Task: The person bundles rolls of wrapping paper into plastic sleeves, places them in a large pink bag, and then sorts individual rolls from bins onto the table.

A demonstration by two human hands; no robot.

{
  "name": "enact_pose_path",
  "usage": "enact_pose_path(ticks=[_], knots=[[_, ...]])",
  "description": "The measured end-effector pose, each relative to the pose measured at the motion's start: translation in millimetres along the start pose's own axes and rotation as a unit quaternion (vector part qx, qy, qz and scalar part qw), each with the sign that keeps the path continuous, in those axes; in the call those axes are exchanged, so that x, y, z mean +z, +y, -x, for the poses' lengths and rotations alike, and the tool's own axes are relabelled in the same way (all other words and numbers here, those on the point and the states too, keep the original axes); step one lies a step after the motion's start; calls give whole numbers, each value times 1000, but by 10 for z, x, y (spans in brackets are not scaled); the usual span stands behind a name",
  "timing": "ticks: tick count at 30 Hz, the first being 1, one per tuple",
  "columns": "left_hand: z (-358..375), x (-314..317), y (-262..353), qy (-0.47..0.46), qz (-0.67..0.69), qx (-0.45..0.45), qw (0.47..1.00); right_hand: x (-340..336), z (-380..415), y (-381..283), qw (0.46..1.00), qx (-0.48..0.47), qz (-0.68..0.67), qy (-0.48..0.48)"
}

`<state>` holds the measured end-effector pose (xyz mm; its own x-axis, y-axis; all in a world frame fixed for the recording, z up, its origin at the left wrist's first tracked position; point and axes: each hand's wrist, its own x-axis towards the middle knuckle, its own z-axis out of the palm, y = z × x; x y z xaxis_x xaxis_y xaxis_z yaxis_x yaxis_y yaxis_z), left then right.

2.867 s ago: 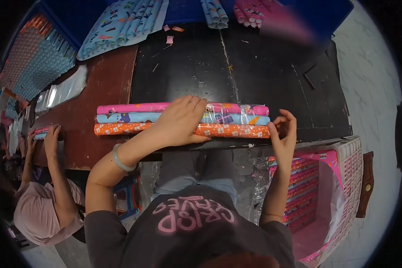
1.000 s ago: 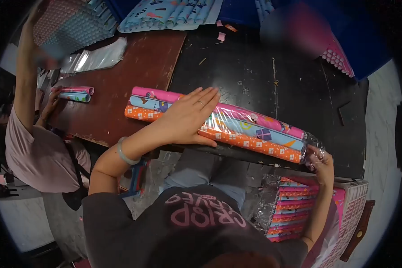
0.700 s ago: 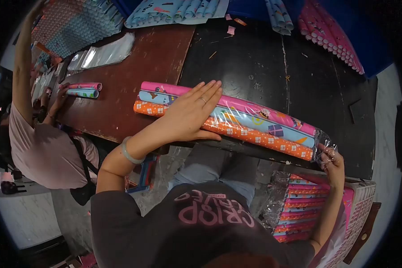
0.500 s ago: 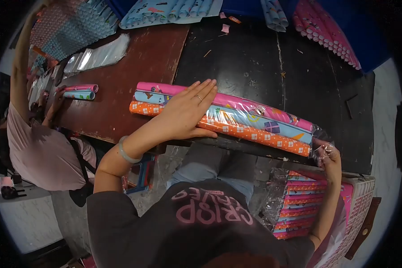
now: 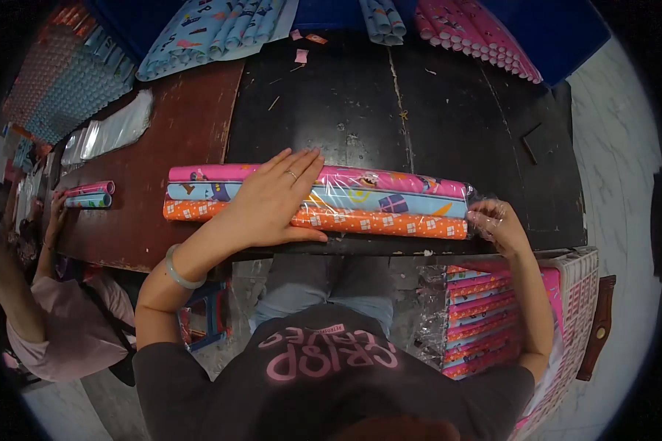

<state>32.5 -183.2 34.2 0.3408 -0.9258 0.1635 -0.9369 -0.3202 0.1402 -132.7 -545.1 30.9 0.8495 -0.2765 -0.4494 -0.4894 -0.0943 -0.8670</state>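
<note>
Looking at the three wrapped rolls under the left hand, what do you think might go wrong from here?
The clear film gathered at the right hand might tear if pulled hard. The three rolls lie close to the near edge of the black table, so they could slip off. With the left hand pressing left of their middle, their right ends may shift.

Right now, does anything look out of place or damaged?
Minor things: pink scraps and an orange scrap lie loose on the black tabletop, which looks scuffed and worn. A dark angled piece lies alone at right, purpose unclear. The three rolls under the left hand look neatly aligned.
</note>
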Motion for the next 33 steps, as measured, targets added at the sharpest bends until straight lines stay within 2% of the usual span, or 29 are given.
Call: enact_pose_path(ticks=[3, 10, 12, 16, 18, 22, 25, 29, 31, 33], knots=[[-13, 6, 14, 12, -2, -3, 1000, 61, 27, -73, 998, 43, -40, -23], [-2, 17, 8, 27, -11, -2, 1000, 52, -42, -48, 996, 39, -29, -79], [-1, 12, 8, 28, -11, -2, 1000, 25, -65, -32, 990, 91, -78, -80], [2, 23, -8, 37, -4, 7, 999, 47, -86, -107, 982, 124, -93, -107], [-2, 27, -16, 34, -5, 5, 999, 103, -78, -189, 970, 178, -117, -113], [-7, 29, -8, 36, -8, 5, 999, 113, -96, -191, 963, 183, -144, -137], [-10, 26, -1, 32, -10, 3, 999, 81, -50, -166, 971, 178, -103, -121], [-8, 35, -7, 35, 1, 2, 999, -71, 34, -91, 985, 121, -38, -117], [-2, 27, 1, 29, 2, -3, 1000, -193, 107, -67, 985, 72, -14, -156], [-4, 5, 12, 19, 11, -8, 1000, -182, 165, -13, 986, 77, -4, -149]])
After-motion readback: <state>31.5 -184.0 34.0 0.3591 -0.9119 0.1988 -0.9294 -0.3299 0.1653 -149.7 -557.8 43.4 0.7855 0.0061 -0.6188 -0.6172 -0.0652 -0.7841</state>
